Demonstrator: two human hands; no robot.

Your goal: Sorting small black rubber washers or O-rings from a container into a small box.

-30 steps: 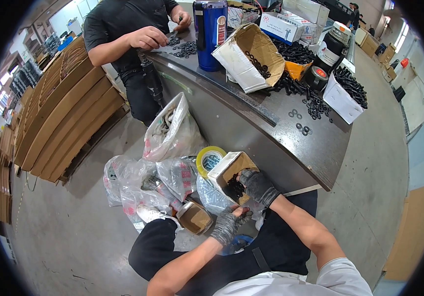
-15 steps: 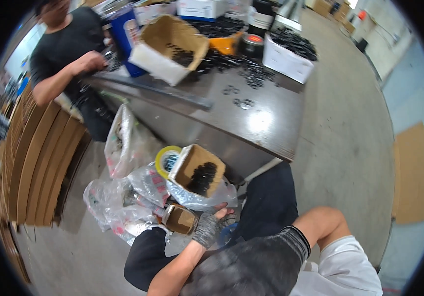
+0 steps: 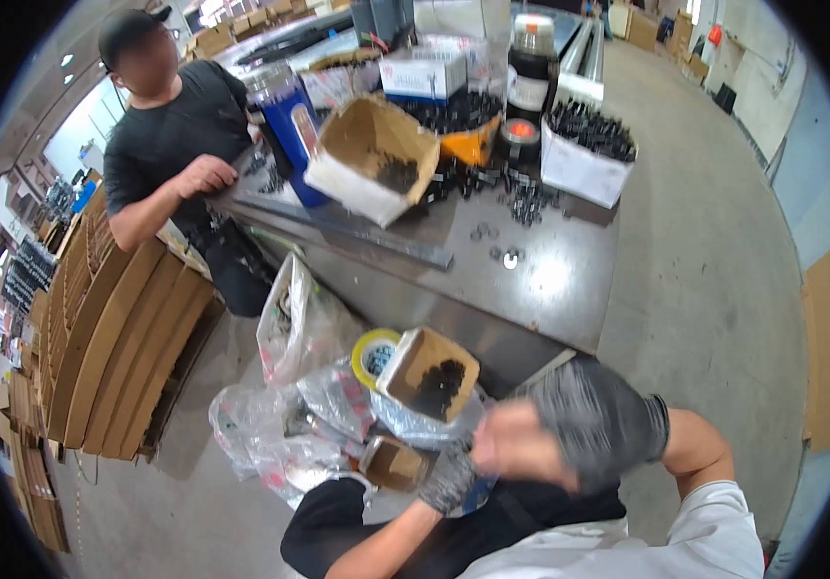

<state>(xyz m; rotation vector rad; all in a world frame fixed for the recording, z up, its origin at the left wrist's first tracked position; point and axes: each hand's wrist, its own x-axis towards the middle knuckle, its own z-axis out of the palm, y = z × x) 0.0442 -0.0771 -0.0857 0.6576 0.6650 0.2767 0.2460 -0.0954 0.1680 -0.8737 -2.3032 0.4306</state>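
My left hand point(image 3: 450, 477), in a grey fingerless knit glove, is low in the middle, above my lap. Its fingers are mostly hidden behind the fingertips of my right hand point(image 3: 584, 434). That hand wears a matching glove and is smeared by motion; whether anything is in its fingers does not show. Just left of my left hand is a small open cardboard box point(image 3: 398, 463). Beyond both hands, a larger open box point(image 3: 431, 349) holds a heap of small black parts point(image 3: 441, 386). A yellow-rimmed tape roll point(image 3: 365, 351) leans against its left side.
A dark worktable point(image 3: 396, 275) carries a tilted carton point(image 3: 357, 135), a blue container point(image 3: 290, 125), a white box of black parts point(image 3: 584, 174) and loose pieces. Plastic bags point(image 3: 251, 425) lie on the floor. A co-worker point(image 3: 179, 135) stands at the table's left, beside stacked cardboard point(image 3: 125, 338).
My right hand has moved from low and close in front of me up and away, to beside my left hand. The view has shifted, so the table and boxes appear lower and farther right.
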